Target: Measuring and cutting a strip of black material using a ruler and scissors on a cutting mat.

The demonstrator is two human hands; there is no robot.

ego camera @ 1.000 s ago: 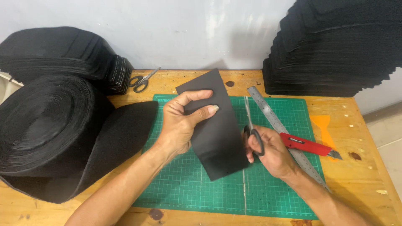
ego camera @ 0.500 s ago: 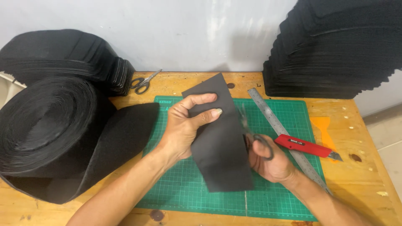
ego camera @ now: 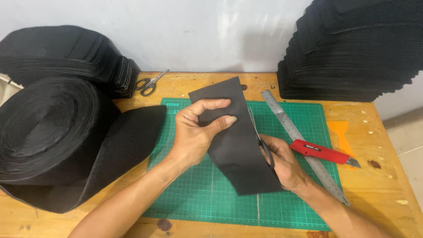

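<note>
Wooden worktop (ego camera: 387,185) is filling the frame, pale wall behind it, and a green cutting mat (ego camera: 211,194) is lying across the middle. Centre frame, the left hand (ego camera: 196,132) is pinching a black felt strip (ego camera: 235,145) between thumb and fingers, holding it up off the mat. Its long axis is running from upper left to lower right, tilted slightly. The right hand (ego camera: 284,165) is closed round the handles of scissors (ego camera: 260,139), blades pointing up the frame and lying along the strip's right edge, so the strip is sitting just left of that hand. Whether the blades are biting in is hard to tell.

The strip is looking soft, matte and flat, with straight cut edges. Right of it, a steel ruler (ego camera: 304,147) is slanting down the mat, a red utility knife (ego camera: 321,152) lying across it, an orange scraper (ego camera: 341,132) beyond. Upper left, spare scissors (ego camera: 147,83) are resting beside big black felt rolls (ego camera: 48,132); upper right, a stack of black pieces (ego camera: 352,48) is leaning.
</note>
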